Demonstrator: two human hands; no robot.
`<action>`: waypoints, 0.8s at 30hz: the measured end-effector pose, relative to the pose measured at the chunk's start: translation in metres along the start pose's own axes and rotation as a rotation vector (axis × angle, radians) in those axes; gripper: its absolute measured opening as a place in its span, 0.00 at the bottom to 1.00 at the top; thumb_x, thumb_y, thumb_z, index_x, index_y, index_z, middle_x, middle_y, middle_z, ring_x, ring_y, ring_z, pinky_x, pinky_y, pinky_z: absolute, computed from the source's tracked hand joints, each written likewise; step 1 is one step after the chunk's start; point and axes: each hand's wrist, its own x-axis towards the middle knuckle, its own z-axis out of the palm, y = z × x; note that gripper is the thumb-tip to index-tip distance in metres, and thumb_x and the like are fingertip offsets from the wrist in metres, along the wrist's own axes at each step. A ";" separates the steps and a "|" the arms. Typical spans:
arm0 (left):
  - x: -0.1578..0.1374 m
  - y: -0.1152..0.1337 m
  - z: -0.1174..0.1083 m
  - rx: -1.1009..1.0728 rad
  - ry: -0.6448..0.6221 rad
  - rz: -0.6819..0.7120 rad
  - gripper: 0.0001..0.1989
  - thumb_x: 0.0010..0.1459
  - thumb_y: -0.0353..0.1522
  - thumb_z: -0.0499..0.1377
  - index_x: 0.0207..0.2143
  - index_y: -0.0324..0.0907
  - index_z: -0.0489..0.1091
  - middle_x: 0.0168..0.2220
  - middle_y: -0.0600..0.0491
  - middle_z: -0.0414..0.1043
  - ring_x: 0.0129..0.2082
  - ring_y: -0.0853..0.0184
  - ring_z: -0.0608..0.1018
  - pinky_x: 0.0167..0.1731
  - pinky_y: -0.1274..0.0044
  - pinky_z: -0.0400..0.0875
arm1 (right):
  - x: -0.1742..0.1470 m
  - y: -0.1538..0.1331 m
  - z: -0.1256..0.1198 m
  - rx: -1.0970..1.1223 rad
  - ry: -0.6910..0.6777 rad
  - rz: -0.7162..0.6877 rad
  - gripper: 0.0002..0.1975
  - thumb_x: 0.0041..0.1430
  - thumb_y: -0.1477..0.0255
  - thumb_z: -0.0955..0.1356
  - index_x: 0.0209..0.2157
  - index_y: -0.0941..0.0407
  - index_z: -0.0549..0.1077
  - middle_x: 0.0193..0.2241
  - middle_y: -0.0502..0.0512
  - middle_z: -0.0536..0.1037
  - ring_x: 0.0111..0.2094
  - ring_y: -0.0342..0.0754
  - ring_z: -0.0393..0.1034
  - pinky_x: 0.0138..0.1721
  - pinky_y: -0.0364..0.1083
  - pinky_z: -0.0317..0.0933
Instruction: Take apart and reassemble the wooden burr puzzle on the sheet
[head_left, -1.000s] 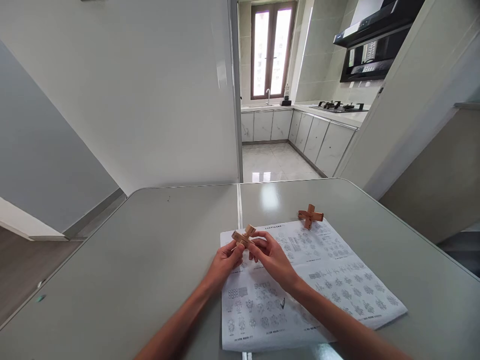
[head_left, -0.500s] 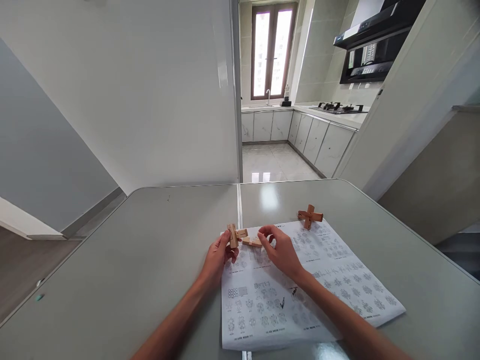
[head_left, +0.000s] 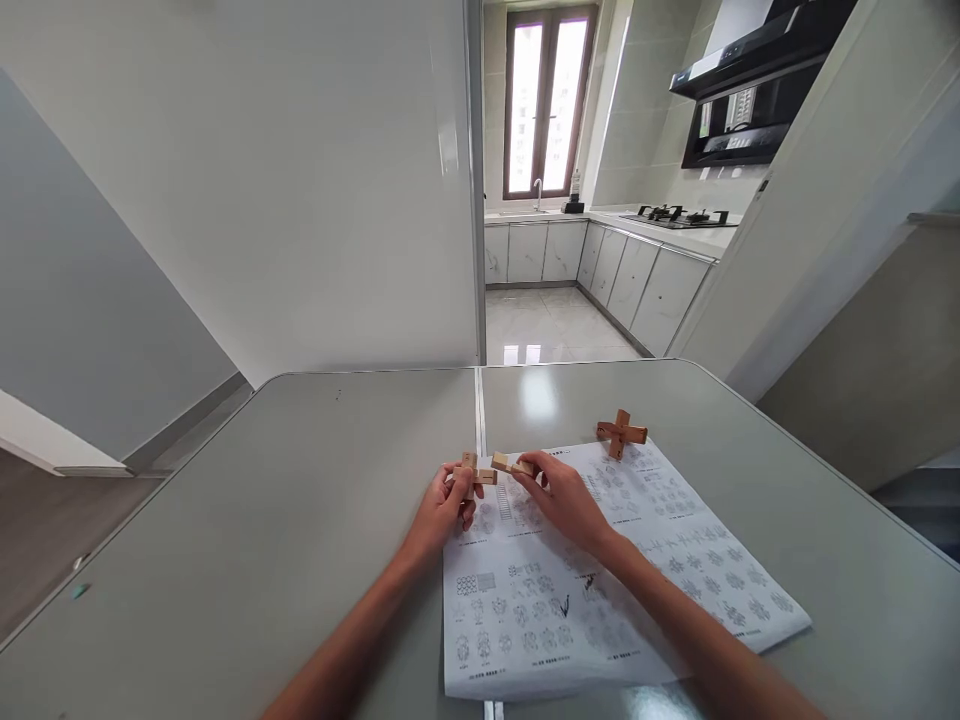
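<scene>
My left hand (head_left: 444,500) grips several joined wooden puzzle pieces (head_left: 469,464), light in colour and crossing one another, with one end pointing right. Between thumb and fingers, my right hand (head_left: 559,492) pinches a notched wooden puzzle piece (head_left: 504,461), whose free end points left toward the joined pieces. A small gap seems to lie between the two. Both hands are over the top left part of a printed instruction sheet (head_left: 517,640), which shows rows of small line drawings.
A darker wooden cross-shaped puzzle (head_left: 622,434) rests at the sheet's far right corner. The grey table (head_left: 300,560) has a seam down its middle. A small green bit (head_left: 80,592) lies by its left edge. Beyond are a wall and a kitchen.
My right hand has raised the notched piece and tilted it, bringing it level with the joined pieces. My left hand has turned the joined pieces slightly.
</scene>
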 end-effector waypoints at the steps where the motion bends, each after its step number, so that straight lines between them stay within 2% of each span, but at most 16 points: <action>1: 0.000 0.000 0.000 0.019 -0.006 0.008 0.25 0.60 0.54 0.60 0.43 0.42 0.65 0.32 0.58 0.67 0.19 0.78 0.60 0.20 0.81 0.59 | 0.001 0.000 -0.001 0.013 0.004 -0.011 0.07 0.72 0.65 0.64 0.43 0.52 0.71 0.35 0.53 0.78 0.31 0.51 0.72 0.34 0.49 0.68; 4: 0.000 -0.002 0.001 0.093 -0.033 0.031 0.29 0.61 0.55 0.59 0.50 0.42 0.65 0.29 0.60 0.63 0.19 0.76 0.57 0.19 0.81 0.56 | 0.001 -0.004 -0.006 0.023 -0.018 -0.071 0.08 0.73 0.64 0.63 0.46 0.52 0.71 0.37 0.54 0.77 0.32 0.50 0.73 0.35 0.49 0.68; 7: -0.001 -0.003 0.001 0.197 -0.030 0.071 0.30 0.63 0.55 0.56 0.55 0.42 0.65 0.28 0.59 0.62 0.22 0.73 0.60 0.21 0.80 0.56 | 0.000 -0.011 -0.010 0.018 -0.085 -0.145 0.09 0.74 0.65 0.62 0.48 0.51 0.71 0.39 0.55 0.77 0.33 0.49 0.73 0.36 0.48 0.67; 10: -0.003 -0.005 0.000 0.276 0.007 0.128 0.28 0.65 0.54 0.54 0.55 0.42 0.65 0.29 0.58 0.65 0.25 0.70 0.64 0.25 0.79 0.59 | -0.001 -0.017 -0.015 -0.008 -0.137 -0.215 0.08 0.75 0.66 0.61 0.48 0.51 0.70 0.38 0.54 0.77 0.33 0.49 0.73 0.36 0.47 0.66; 13: -0.005 -0.005 0.000 0.349 -0.007 0.166 0.24 0.66 0.52 0.54 0.53 0.43 0.66 0.29 0.57 0.67 0.27 0.68 0.66 0.28 0.78 0.60 | -0.002 -0.022 -0.016 -0.046 -0.139 -0.253 0.08 0.75 0.65 0.61 0.47 0.52 0.69 0.36 0.54 0.78 0.32 0.49 0.73 0.35 0.46 0.65; 18: -0.007 -0.002 0.000 0.477 0.034 0.201 0.25 0.67 0.51 0.54 0.55 0.46 0.73 0.26 0.57 0.65 0.25 0.67 0.63 0.27 0.79 0.57 | -0.005 -0.024 -0.011 -0.135 -0.111 -0.277 0.11 0.75 0.64 0.60 0.46 0.52 0.70 0.35 0.55 0.79 0.30 0.49 0.73 0.32 0.46 0.62; 24: -0.007 -0.001 0.001 0.524 0.104 0.212 0.26 0.66 0.51 0.55 0.57 0.46 0.75 0.24 0.58 0.63 0.23 0.68 0.61 0.26 0.79 0.56 | -0.010 -0.018 0.001 -0.144 -0.089 -0.262 0.11 0.76 0.64 0.60 0.46 0.52 0.72 0.36 0.54 0.82 0.28 0.48 0.74 0.31 0.45 0.61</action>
